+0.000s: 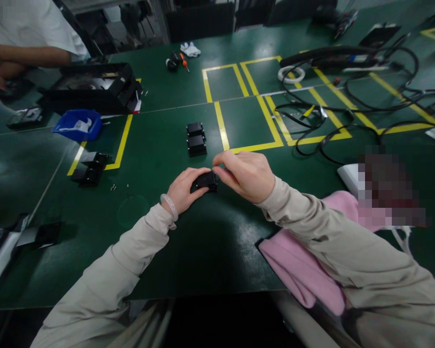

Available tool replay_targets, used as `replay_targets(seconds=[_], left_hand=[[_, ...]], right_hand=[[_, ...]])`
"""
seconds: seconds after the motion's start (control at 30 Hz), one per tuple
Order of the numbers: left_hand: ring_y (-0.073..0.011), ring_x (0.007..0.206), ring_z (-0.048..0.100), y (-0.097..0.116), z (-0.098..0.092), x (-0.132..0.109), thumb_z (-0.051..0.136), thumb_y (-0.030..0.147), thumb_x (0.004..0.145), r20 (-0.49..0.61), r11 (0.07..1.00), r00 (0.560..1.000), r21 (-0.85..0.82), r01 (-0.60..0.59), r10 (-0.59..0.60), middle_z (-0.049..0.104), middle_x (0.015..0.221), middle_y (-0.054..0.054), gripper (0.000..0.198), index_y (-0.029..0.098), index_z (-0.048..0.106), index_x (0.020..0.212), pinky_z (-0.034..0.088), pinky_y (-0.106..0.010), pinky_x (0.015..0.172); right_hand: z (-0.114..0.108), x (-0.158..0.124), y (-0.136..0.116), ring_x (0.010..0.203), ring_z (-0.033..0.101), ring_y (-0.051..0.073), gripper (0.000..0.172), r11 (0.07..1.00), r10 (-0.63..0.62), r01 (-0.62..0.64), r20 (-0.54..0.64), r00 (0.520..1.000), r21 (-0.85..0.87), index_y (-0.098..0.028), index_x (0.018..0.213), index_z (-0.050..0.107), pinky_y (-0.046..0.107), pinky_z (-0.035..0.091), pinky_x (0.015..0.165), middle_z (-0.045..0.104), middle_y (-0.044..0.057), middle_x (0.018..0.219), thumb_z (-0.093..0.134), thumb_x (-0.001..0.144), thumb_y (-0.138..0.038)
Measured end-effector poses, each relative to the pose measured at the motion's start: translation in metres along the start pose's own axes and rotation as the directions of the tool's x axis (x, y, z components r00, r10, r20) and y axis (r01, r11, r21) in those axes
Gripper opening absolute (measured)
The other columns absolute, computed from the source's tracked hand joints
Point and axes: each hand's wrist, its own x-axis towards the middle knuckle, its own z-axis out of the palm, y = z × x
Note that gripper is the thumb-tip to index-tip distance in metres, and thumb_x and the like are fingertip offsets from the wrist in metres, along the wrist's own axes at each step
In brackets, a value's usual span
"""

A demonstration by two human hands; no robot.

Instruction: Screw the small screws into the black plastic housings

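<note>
A small black box-shaped part lies on the green tabletop in front of me. My left hand, with a pale bracelet at the wrist, grips it between thumb and fingers from the left. At its right end, my right hand is closed in a pinch; whatever the fingertips hold is hidden or too small to make out. Just beyond stand two similar black parts side by side. To the left are more black parts, and several tiny screws lie near them.
A blue bin and a black crate stand at the left, near another person's arm. Black cables sprawl at the right. Pink cloth lies under my right forearm. An orange screwdriver sits farther back.
</note>
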Motion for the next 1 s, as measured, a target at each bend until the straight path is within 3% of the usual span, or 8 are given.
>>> replay_targets(seconds=[0.13,0.3,0.47,0.63,0.77,1.0], left_hand=[[-0.0248,0.113,0.06,0.0007,-0.0006,0.0001,0.061,0.029,0.093,0.011,1.0,1.0,-0.002,0.008,-0.008,0.064,0.121,-0.008,0.041,0.021,0.055,0.132,0.049,-0.04,0.1],[-0.0237,0.11,0.061,-0.0004,0.0003,-0.0002,0.062,0.029,0.093,-0.006,1.0,1.0,-0.004,-0.008,0.007,0.065,0.119,-0.008,0.04,0.02,0.055,0.131,0.05,-0.038,0.097],[-0.0238,0.111,0.061,-0.001,0.0009,-0.0005,0.062,0.028,0.093,-0.014,0.999,0.999,-0.013,-0.029,0.029,0.065,0.12,-0.008,0.04,0.019,0.055,0.132,0.05,-0.038,0.098],[-0.0228,0.11,0.061,-0.0013,0.0009,-0.0007,0.063,0.027,0.093,-0.027,0.999,0.999,-0.006,-0.039,0.039,0.065,0.119,-0.008,0.039,0.019,0.056,0.13,0.05,-0.036,0.096],[-0.023,0.111,0.061,-0.0017,0.0006,-0.0007,0.063,0.028,0.093,-0.022,0.999,0.999,-0.016,-0.045,0.045,0.065,0.121,-0.008,0.04,0.019,0.054,0.131,0.049,-0.037,0.098],[-0.0227,0.109,0.062,-0.0011,0.0011,-0.0006,0.063,0.028,0.093,-0.029,0.999,0.999,-0.002,-0.04,0.04,0.065,0.118,-0.008,0.038,0.019,0.056,0.13,0.05,-0.036,0.096]], right_hand=[[-0.0005,0.0003,-0.0003,0.065,0.06,0.014,0.036,1.0,0.031,-0.031,0.013,0.999,0.001,-0.013,0.112,0.061,0.027,0.034,0.064,0.069,0.004,0.078,0.03,0.102,-0.027],[-0.0009,0.0006,0.0004,0.061,0.058,0.015,0.042,0.999,0.031,-0.03,0.042,0.999,-0.022,-0.014,0.101,0.063,0.027,0.032,0.061,0.066,0.003,0.07,0.029,0.103,-0.038],[-0.0015,0.0016,-0.0003,0.065,0.06,0.015,0.04,0.999,0.033,-0.033,0.029,0.999,-0.005,-0.014,0.107,0.062,0.027,0.034,0.063,0.068,0.004,0.075,0.026,0.103,-0.03],[-0.0021,0.0019,-0.0004,0.062,0.057,0.014,0.041,1.0,0.027,-0.027,0.057,0.998,-0.006,-0.015,0.101,0.063,0.027,0.033,0.062,0.067,0.004,0.071,0.029,0.103,-0.037],[-0.0011,0.0012,-0.0002,0.065,0.059,0.014,0.037,1.0,0.023,-0.023,0.017,1.0,0.021,-0.015,0.108,0.061,0.027,0.034,0.064,0.068,0.003,0.076,0.027,0.103,-0.029],[-0.0008,0.0004,0.0001,0.06,0.055,0.014,0.039,1.0,0.002,-0.002,0.036,0.999,0.011,-0.015,0.101,0.061,0.027,0.031,0.06,0.064,0.002,0.069,0.029,0.103,-0.036]])
